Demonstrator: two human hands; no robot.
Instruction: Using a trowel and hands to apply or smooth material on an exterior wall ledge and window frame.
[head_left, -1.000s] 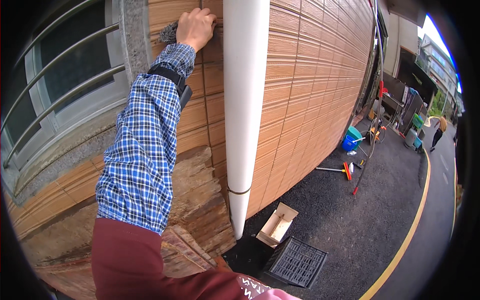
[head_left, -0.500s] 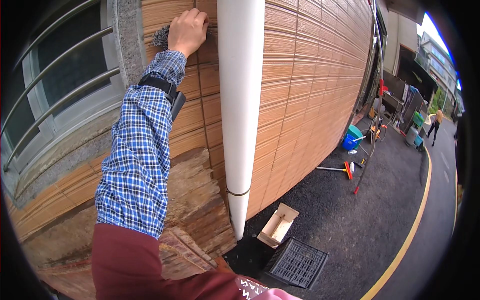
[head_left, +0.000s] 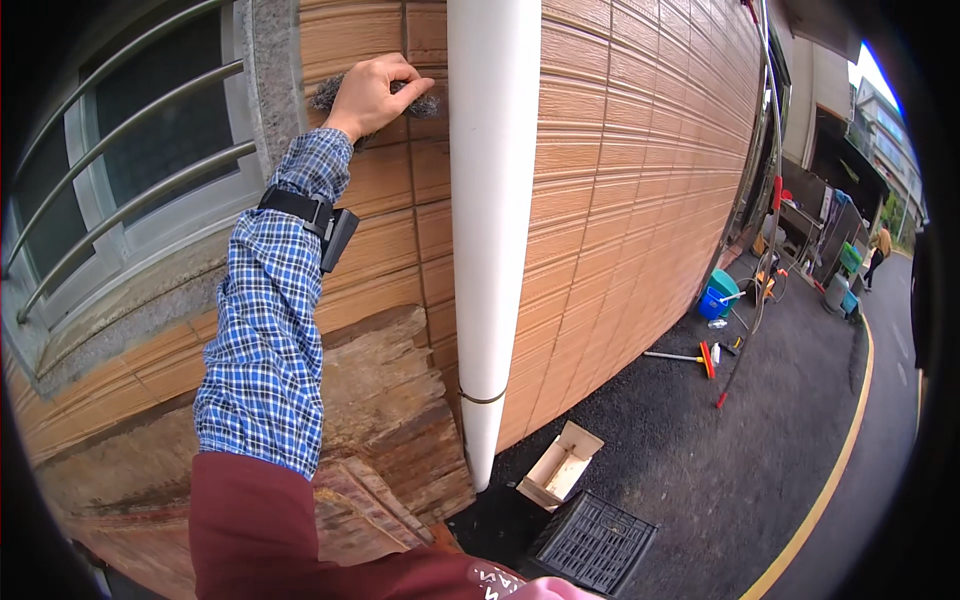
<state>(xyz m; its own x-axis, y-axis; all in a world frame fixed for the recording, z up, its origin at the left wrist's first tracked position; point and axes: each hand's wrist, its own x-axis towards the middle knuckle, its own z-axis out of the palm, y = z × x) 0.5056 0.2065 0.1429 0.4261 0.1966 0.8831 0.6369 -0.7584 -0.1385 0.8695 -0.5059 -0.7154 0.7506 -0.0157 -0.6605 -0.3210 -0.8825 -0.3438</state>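
My left hand [head_left: 376, 95] is closed around a grey wad of steel wool [head_left: 424, 106], which sticks out on both sides of the fingers. It is against the orange-brown tiled wall [head_left: 375, 215], between the window's stone frame and a white downpipe [head_left: 488, 220]. The thumb and fingertips point toward the pipe, apart from it. A blue checked sleeve cover [head_left: 265, 340] covers the forearm, and a black strap with a small device [head_left: 338, 240] is round it near the wrist. My right hand is out of view.
Weathered boards [head_left: 385, 400] lean against the wall below my arm. An open cardboard box [head_left: 562, 465] and a black plastic crate [head_left: 598, 545] stand by the pipe's foot. Farther along are a red-headed squeegee [head_left: 709, 360], a blue bucket [head_left: 713, 302] and a distant person [head_left: 880, 250].
My left hand has come slightly down the wall with the steel wool, and its thumb now shows toward the pipe. The view has shifted a little. The distant person has moved.
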